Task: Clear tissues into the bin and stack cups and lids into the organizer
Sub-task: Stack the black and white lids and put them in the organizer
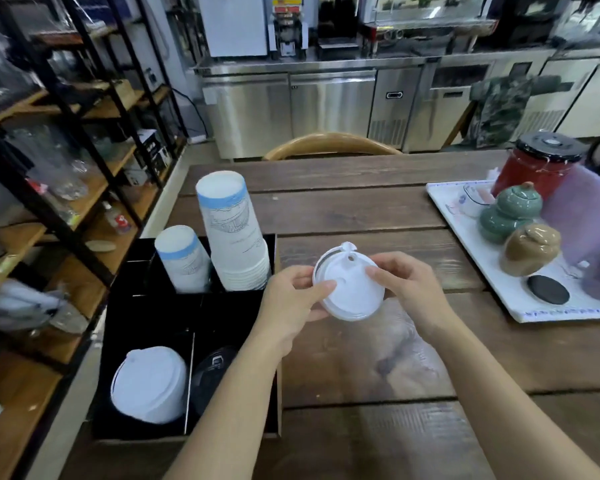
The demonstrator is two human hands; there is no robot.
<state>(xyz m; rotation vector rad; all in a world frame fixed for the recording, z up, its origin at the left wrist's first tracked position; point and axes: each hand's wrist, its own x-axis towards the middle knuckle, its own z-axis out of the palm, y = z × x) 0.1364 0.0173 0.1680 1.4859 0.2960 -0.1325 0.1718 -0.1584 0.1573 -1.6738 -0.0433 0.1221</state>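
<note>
- Both hands pinch one white lid [350,289] by its rim just right of the organizer [118,341]: left hand [293,299], right hand [407,289].
- Done, it seems: two cup stacks [236,233] stand in the organizer's far slots; white lids [149,384] fill its near-left slot, dark lids [212,372] the slot beside.
- Left: slotting this lid.
- No tissues or bin in view.
</note>
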